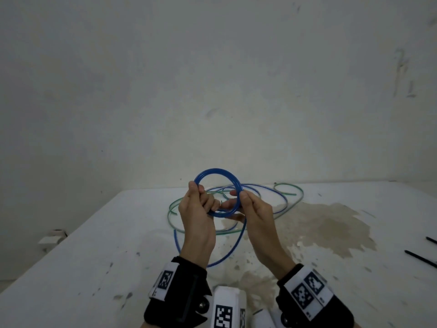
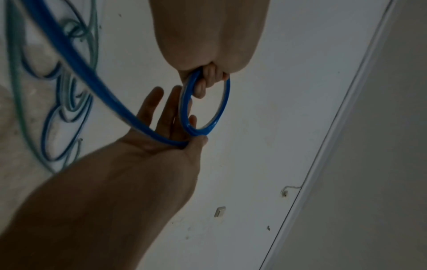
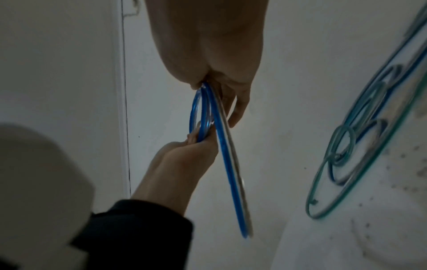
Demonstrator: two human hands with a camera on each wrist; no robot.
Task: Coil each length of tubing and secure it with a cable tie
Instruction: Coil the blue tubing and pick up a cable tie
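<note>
A small coil of blue tubing [image 1: 216, 172] is held upright above the table between both hands. My left hand [image 1: 196, 207] grips its left side with curled fingers [image 2: 201, 87]. My right hand [image 1: 250, 207] pinches the coil's right side, thumb [image 2: 196, 144] against fairly straight fingers. The blue tubing's loose tail [image 1: 233, 247] hangs from the coil and loops back onto the table. Loose green tubing [image 1: 292, 187] lies tangled with it behind my hands. In the right wrist view the coil [image 3: 203, 113] is seen edge-on, with the tail [image 3: 231, 173] trailing down.
Two black cable ties [image 1: 421, 258] lie near the right edge of the white table [image 1: 94, 245]. A brownish stain [image 1: 331, 228] spreads right of centre. A small white fitting [image 1: 50, 239] sits off the table's left edge, by the wall.
</note>
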